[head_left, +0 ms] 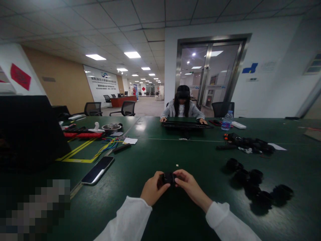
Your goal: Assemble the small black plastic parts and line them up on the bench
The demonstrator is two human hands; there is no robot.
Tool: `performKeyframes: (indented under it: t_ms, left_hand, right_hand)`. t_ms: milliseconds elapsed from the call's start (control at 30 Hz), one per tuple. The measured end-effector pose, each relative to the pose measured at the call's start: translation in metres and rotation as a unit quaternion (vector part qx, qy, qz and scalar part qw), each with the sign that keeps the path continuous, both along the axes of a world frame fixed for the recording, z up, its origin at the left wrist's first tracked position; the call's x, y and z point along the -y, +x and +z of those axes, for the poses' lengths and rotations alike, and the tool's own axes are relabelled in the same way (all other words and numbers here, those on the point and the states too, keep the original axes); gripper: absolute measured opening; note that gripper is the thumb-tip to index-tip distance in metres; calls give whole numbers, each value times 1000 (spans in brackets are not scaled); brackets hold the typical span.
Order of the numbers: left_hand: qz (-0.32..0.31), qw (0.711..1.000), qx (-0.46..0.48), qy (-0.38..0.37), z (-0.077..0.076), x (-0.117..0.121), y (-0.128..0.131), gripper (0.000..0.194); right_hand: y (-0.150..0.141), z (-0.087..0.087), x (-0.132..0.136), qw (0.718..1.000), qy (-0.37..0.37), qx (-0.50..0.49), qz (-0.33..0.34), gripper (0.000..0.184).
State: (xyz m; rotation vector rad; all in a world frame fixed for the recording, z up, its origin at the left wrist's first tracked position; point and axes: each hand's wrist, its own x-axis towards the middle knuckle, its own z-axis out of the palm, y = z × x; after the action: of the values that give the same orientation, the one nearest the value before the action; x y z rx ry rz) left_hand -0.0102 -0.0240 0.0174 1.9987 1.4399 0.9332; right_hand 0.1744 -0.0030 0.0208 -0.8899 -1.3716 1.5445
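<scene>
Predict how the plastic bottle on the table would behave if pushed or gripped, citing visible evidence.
The bottle would probably tip if pushed near its top, since it stands upright, taller than wide. Once down, its round body might roll. Its clear plastic would likely flex when squeezed.

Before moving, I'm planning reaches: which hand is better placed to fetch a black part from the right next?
Probably the right hand: the black parts lie on its side, nearer it than the left hand. Both hold a small black object.
</scene>
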Motion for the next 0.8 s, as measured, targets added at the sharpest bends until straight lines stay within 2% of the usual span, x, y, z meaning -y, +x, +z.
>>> performKeyframes:
  t_ms: [100,267,500,633,800]
  left_hand:
    - [22,999,-29,-4,3,1,0,30]
    - [50,996,-76,20,5,0,0,38]
    - [23,996,-68,46,5,-1,-1,43]
    - [-11,993,-88,76,4,1,-1,34]
    - [-21,991,-96,92,3,3,0,26]
  right_hand:
    - [1,2,1,1000,11,7,14,23]
    - [1,4,2,999,0,4,42,23]
    - [0,5,3,1000,1,16,24,23]
    - [-1,5,2,1000,-18,-9,5,21]
    - [-1,8,2,998,-45,-33,2,17]
